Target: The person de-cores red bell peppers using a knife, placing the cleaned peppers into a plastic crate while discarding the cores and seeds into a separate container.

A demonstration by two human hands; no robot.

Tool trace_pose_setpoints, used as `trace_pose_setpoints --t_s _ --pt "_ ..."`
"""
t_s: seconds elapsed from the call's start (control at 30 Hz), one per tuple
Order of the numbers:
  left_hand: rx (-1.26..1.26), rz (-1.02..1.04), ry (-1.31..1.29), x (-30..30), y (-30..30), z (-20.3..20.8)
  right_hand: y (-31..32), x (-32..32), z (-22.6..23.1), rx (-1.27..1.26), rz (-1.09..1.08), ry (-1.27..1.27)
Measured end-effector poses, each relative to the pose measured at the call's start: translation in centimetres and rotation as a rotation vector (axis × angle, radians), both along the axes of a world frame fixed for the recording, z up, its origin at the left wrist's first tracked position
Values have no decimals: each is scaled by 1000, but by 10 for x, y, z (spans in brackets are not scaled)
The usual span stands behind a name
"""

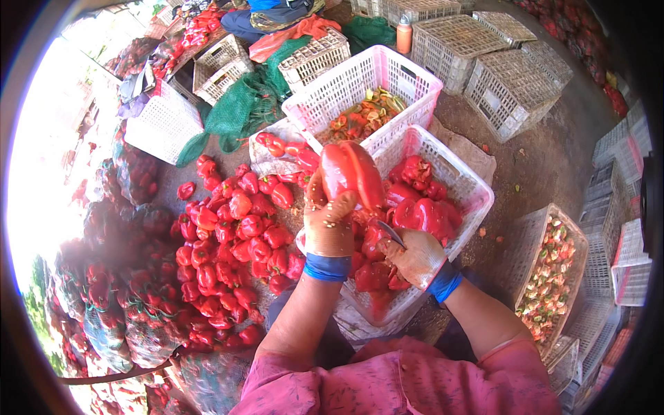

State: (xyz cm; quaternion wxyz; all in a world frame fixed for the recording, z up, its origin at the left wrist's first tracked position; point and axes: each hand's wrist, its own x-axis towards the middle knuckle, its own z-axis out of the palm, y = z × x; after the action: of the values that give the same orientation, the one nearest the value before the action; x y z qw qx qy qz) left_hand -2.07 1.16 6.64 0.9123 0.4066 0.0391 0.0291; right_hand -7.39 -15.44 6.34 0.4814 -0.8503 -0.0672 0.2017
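A large red bell pepper [349,176] is held up in my left hand [328,221], its fingers wrapped round the lower side. Pale seeds stick to that gloved hand. My right hand [415,257], also gloved with a blue band at the wrist, is closed on a small knife, whose blade [391,234] points up and to the left. Both hands are above a white plastic crate [476,200] that holds several red peppers [422,216]. The knife is apart from the pepper in my left hand.
A heap of red peppers [228,249] lies on the floor at left, beside filled net bags [149,332]. Beyond my hands stands a white crate [432,90] with pepper scraps. At right is a crate of cores [553,277]. Upturned crates [515,86] and an orange bottle [404,36] stand behind.
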Motion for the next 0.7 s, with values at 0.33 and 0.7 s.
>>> trace_pose_setpoints --t_s 0.33,0.7 --pt "-109 -410 99 5 -26 -42 -20 47 -4 784 -410 98" --pt "113 -550 260 9 -13 -38 -37 39 -14 795 -409 387"
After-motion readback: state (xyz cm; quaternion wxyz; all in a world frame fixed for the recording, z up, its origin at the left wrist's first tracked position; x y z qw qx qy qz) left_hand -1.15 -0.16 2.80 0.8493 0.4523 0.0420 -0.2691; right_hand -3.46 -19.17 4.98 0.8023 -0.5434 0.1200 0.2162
